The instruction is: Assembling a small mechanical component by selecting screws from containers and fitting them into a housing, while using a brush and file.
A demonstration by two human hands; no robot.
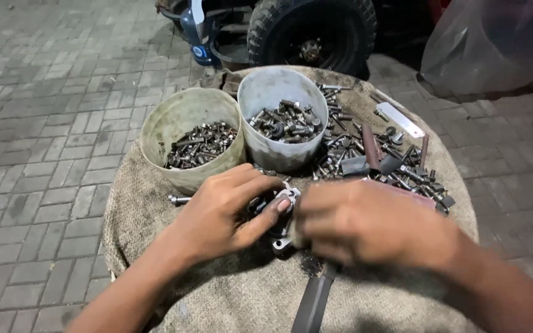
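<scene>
Burlap-covered table [217, 296] carries two plastic tubs: the green one [174, 120] holds dark bolts, the grey one [266, 86] larger fittings, loose hardware [396, 166] scattered beside. Left hand [220, 213] and right hand [365, 222] together grip a small metal part [288, 198] at the table's centre.

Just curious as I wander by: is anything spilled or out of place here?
Yes. Loose bolts and metal parts lie scattered over the burlap-covered table right of the two tubs, and one bolt lies alone near the left hand.
</scene>
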